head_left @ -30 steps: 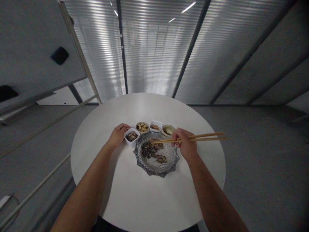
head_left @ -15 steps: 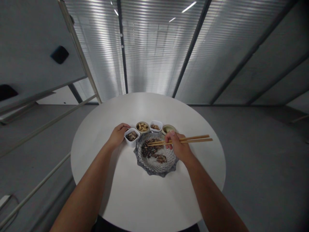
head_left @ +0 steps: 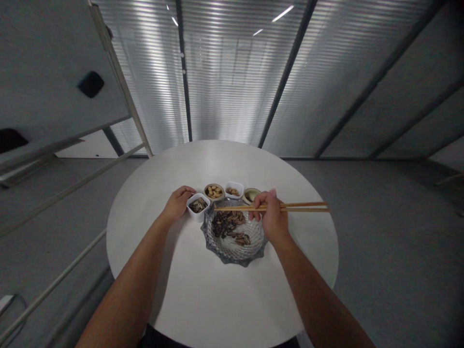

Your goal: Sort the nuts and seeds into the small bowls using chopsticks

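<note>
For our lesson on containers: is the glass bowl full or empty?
Partly filled: the bowl has seeds on its left and middle, while its right side shows bare.

Counter point(head_left: 203, 299) surface on the near side gives clear access to the glass bowl point(head_left: 234, 259). Four small dishes point(head_left: 235, 184) obstruct the far side; chopsticks point(head_left: 235, 208) and the right hand point(head_left: 273, 220) obstruct the right.

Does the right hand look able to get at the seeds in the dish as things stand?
Likely yes: the right hand holds chopsticks that reach over the dish, and nothing else covers the seeds.
</note>
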The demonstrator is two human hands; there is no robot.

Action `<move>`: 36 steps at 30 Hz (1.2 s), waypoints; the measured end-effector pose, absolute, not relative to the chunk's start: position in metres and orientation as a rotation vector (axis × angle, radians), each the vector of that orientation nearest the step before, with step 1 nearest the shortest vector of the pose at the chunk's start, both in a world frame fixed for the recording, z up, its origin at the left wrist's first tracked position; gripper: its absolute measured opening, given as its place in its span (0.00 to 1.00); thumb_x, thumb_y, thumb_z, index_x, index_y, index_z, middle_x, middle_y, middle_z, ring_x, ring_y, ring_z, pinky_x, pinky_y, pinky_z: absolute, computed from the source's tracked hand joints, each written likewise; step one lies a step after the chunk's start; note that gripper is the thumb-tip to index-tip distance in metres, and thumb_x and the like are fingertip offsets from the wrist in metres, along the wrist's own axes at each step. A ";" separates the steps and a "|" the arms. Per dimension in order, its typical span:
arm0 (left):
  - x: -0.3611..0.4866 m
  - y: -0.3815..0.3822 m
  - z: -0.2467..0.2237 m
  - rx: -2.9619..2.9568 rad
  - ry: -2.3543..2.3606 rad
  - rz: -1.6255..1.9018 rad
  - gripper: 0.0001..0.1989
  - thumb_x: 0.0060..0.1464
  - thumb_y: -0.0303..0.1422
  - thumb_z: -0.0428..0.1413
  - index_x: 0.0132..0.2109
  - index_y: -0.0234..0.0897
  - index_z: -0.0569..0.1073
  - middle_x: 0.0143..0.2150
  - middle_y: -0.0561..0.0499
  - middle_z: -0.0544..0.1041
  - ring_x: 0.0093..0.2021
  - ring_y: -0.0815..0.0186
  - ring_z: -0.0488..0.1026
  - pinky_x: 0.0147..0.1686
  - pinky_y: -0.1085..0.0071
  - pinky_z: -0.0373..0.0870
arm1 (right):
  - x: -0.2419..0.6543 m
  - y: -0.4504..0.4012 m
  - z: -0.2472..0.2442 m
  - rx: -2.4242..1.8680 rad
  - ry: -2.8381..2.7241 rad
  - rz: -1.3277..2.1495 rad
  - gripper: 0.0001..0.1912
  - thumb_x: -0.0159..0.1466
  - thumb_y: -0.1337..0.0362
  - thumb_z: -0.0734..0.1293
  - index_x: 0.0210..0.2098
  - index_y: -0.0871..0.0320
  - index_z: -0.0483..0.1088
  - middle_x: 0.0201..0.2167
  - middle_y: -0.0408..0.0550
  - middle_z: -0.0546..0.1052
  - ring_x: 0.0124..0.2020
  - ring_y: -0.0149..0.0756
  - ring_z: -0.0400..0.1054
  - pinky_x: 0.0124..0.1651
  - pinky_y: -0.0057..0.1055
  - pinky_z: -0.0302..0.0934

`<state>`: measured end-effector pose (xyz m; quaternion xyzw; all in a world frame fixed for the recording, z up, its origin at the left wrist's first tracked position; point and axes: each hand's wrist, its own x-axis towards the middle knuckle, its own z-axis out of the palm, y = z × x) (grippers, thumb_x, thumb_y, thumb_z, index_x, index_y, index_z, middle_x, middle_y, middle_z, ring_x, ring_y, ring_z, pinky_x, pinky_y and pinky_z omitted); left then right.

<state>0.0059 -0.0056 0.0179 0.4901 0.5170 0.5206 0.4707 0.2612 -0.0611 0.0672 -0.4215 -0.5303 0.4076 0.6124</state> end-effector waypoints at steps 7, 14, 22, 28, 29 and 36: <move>0.008 -0.005 0.018 1.193 1.259 1.293 0.10 0.43 0.36 0.56 0.31 0.35 0.74 0.26 0.50 0.73 0.27 0.65 0.68 0.29 0.69 0.61 | 0.236 -0.070 0.068 -0.906 -1.310 0.970 0.26 0.66 0.44 0.51 0.26 0.55 0.65 0.13 0.40 0.65 0.18 0.33 0.66 0.24 0.30 0.62; 0.006 -0.004 0.017 1.207 1.262 1.272 0.09 0.46 0.36 0.55 0.33 0.35 0.73 0.27 0.49 0.74 0.28 0.64 0.69 0.29 0.68 0.63 | 0.246 -0.074 0.069 -0.906 -1.330 0.945 0.23 0.67 0.49 0.55 0.23 0.55 0.65 0.14 0.41 0.67 0.19 0.33 0.65 0.26 0.31 0.61; 0.003 -0.003 0.011 1.209 1.241 1.277 0.09 0.46 0.36 0.55 0.33 0.35 0.73 0.28 0.49 0.74 0.28 0.65 0.69 0.30 0.69 0.63 | 0.276 -0.064 0.073 -0.974 -1.277 0.871 0.24 0.65 0.50 0.58 0.18 0.56 0.66 0.09 0.40 0.63 0.12 0.30 0.56 0.18 0.29 0.51; 0.005 -0.003 0.013 1.192 1.256 1.272 0.09 0.46 0.35 0.55 0.33 0.34 0.72 0.27 0.50 0.74 0.27 0.66 0.69 0.28 0.70 0.63 | 0.286 -0.059 0.067 -1.013 -1.371 0.853 0.26 0.65 0.49 0.58 0.18 0.57 0.65 0.10 0.40 0.62 0.12 0.29 0.54 0.18 0.28 0.48; 0.005 -0.003 0.013 1.186 1.257 1.267 0.09 0.46 0.35 0.55 0.33 0.34 0.72 0.27 0.50 0.74 0.27 0.66 0.69 0.28 0.70 0.63 | 0.287 -0.059 0.064 -1.024 -1.388 0.852 0.25 0.65 0.48 0.57 0.18 0.57 0.65 0.10 0.40 0.62 0.13 0.29 0.54 0.18 0.28 0.48; 0.006 -0.003 0.014 1.175 1.256 1.280 0.09 0.46 0.35 0.55 0.33 0.34 0.73 0.26 0.50 0.73 0.27 0.66 0.69 0.29 0.70 0.63 | 0.288 -0.060 0.058 -1.109 -1.603 0.769 0.25 0.67 0.49 0.56 0.20 0.57 0.65 0.13 0.40 0.64 0.17 0.29 0.58 0.22 0.29 0.52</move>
